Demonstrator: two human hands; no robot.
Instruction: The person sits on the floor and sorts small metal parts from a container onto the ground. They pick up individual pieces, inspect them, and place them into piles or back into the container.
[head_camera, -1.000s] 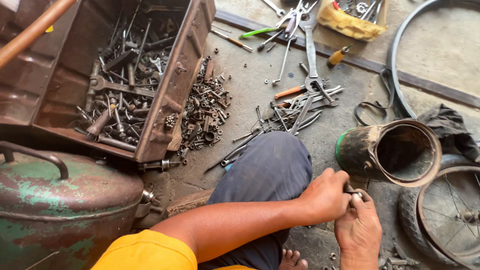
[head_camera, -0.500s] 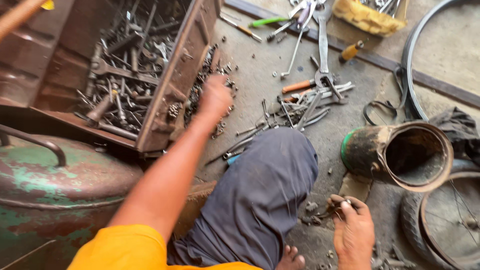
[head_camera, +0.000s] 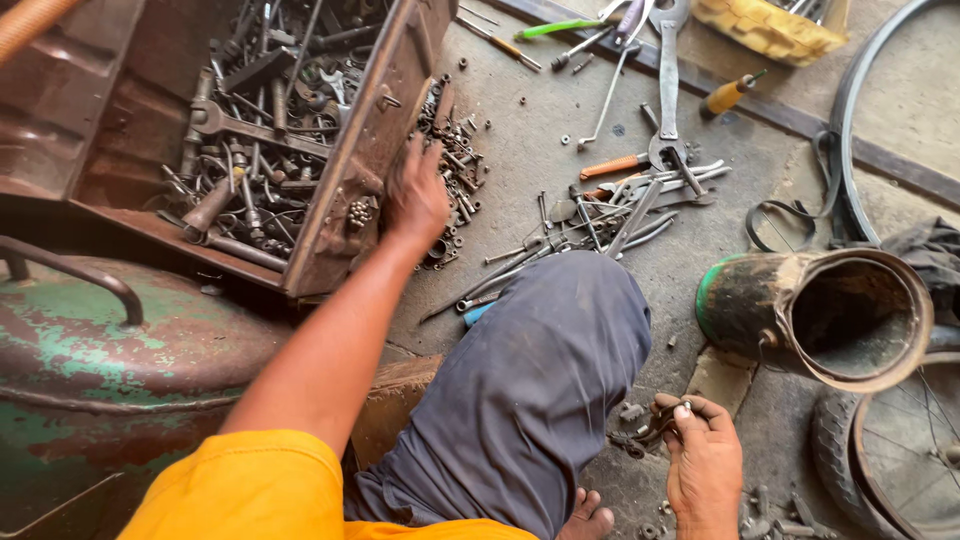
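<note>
My left hand (head_camera: 417, 195) reaches out to a pile of small nuts and bolts (head_camera: 452, 150) on the concrete floor beside a rusty metal toolbox (head_camera: 362, 170); its fingers are spread over the pile and I cannot see anything in them. My right hand (head_camera: 700, 460) rests low by my knee, fingers closed on a small dark metal part (head_camera: 650, 432). My bent leg in grey trousers (head_camera: 530, 380) lies between the two hands.
The toolbox is full of wrenches and spanners. Loose wrenches, screwdrivers and pliers (head_camera: 620, 200) lie on the floor ahead. A rusty cylindrical can (head_camera: 820, 310) lies at right beside a spoked wheel (head_camera: 900, 450). A green rusted tank (head_camera: 90, 350) stands at left.
My left hand left my right hand, swung up and left to the bolt pile by the toolbox, and now rests on it. My right hand stays low with the small part.
</note>
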